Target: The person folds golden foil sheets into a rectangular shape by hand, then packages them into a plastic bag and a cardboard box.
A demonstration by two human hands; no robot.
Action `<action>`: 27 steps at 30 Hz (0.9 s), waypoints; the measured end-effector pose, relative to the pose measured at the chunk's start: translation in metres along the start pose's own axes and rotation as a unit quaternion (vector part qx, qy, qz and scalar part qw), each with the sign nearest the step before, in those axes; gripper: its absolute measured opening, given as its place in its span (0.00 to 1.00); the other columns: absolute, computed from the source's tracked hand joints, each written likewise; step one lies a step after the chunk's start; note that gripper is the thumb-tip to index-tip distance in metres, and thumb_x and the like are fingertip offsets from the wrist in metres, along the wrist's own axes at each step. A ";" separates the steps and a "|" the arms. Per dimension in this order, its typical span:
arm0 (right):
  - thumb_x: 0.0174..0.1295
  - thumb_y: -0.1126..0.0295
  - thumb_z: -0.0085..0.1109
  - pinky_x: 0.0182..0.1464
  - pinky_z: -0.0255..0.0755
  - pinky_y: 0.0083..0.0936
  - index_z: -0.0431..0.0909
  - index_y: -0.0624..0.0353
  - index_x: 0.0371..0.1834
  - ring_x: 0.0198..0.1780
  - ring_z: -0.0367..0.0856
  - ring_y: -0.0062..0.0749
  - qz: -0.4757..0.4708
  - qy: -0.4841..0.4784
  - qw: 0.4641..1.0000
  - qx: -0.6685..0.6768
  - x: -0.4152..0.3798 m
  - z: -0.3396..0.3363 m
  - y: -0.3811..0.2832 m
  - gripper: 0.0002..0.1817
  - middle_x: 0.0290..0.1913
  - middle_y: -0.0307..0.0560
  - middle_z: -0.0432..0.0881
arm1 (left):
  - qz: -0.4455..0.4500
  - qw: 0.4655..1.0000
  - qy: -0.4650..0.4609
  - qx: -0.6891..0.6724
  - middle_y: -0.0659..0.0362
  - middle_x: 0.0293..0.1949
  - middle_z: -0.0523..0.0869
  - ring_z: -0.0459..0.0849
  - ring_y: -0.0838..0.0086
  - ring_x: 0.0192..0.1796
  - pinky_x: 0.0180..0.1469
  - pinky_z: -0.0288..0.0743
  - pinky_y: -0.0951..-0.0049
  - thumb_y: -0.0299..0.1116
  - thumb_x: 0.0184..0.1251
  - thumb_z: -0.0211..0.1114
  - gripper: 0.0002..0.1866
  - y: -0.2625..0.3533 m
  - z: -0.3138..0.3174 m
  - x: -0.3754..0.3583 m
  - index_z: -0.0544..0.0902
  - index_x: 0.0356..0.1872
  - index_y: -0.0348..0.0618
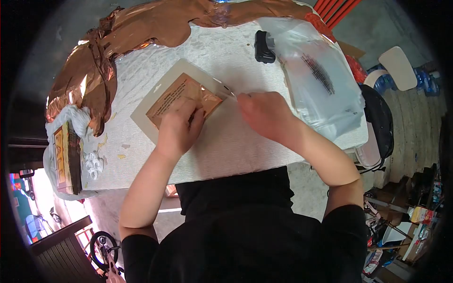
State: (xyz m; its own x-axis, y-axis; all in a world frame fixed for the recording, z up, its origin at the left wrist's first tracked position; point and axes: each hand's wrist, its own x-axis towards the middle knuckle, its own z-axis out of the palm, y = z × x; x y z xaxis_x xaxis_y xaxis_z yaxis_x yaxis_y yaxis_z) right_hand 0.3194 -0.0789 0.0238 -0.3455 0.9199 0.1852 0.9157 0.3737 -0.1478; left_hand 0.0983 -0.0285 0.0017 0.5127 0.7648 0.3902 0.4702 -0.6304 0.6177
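Note:
A flat pale card (145, 116) with a cut-out slot near its left corner lies tilted on the white-covered table (226, 155). On it rests a copper-coloured packet (177, 89) with printed text. My left hand (180, 123) is on the packet's lower part, fingers curled, and what they pinch, if anything, is hidden. Just right of the card, my right hand (265, 113) is closed on the end of a thin clear strip (226, 88) that runs to the card's upper right edge.
Clear plastic bags (321, 80) lie at the right, beside a black object (264, 47). Copper foil (146, 26) covers the back and left edges. A bagged stack (68, 158) and small white pieces (94, 165) are at the left.

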 end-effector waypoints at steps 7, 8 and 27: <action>0.56 0.73 0.54 0.27 0.75 0.39 0.71 0.59 0.29 0.27 0.82 0.47 -0.002 -0.014 1.000 0.009 0.025 0.016 -0.010 0.03 0.24 0.51 0.81 | -0.018 1.000 -0.017 0.003 0.49 0.31 0.81 0.81 0.54 0.38 0.40 0.75 0.61 0.24 0.58 0.63 0.03 0.003 -0.003 0.000 0.80 0.33 0.37; 0.56 0.73 0.54 0.27 0.75 0.39 0.71 0.59 0.29 0.27 0.82 0.47 -0.001 -0.015 1.000 0.009 0.027 0.024 -0.004 0.03 0.24 0.51 0.81 | -0.026 0.999 -0.022 -0.008 0.50 0.31 0.81 0.81 0.54 0.38 0.40 0.75 0.62 0.24 0.57 0.64 0.03 0.004 -0.003 0.000 0.80 0.32 0.37; 0.57 0.71 0.60 0.32 0.75 0.36 0.76 0.58 0.30 0.32 0.81 0.44 -0.029 0.072 0.991 0.109 0.027 0.029 0.022 0.04 0.31 0.46 0.80 | 0.100 0.994 -0.034 0.019 0.51 0.35 0.82 0.81 0.56 0.39 0.41 0.76 0.64 0.21 0.52 0.66 0.07 0.003 -0.008 0.000 0.82 0.34 0.36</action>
State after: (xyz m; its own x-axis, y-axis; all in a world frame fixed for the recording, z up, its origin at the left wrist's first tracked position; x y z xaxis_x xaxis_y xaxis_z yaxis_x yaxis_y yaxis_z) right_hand 0.3243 -0.0418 -0.0031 -0.3492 0.8758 0.3332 0.8240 0.4564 -0.3359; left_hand 0.0938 -0.0291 0.0089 0.6457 0.6130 0.4552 0.3791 -0.7749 0.5057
